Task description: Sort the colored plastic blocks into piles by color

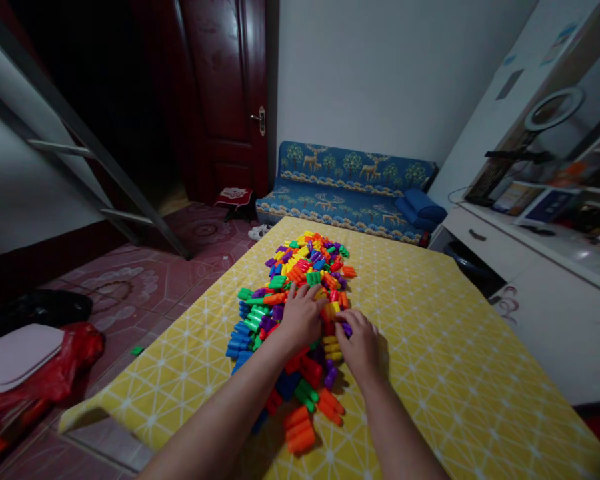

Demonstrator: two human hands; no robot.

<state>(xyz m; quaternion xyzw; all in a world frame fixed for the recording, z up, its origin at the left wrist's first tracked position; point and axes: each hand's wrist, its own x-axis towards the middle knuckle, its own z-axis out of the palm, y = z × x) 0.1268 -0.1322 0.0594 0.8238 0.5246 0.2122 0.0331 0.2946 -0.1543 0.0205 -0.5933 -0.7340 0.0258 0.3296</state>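
Note:
A long heap of plastic building pieces in red, orange, yellow, green, blue and purple lies on the yellow patterned tablecloth point(420, 333). My left hand point(303, 317) rests over the middle of the heap, its fingers bent near a yellow piece; whether it grips anything is hidden. At the heap's right side is my right hand point(360, 340), with its fingertips beside a purple piece point(347, 329). Its grip is too small to make out. Two orange pieces point(300, 431) point(331, 407) lie at the near end, next to a green piece point(307, 395).
A blue patterned sofa point(350, 187) stands beyond the table, with a red door point(225, 93) behind to the left. White drawers point(485, 243) are on the right. A ladder point(85, 143) leans at the left; a red bag point(83, 347) and a small green piece point(137, 350) lie on the floor.

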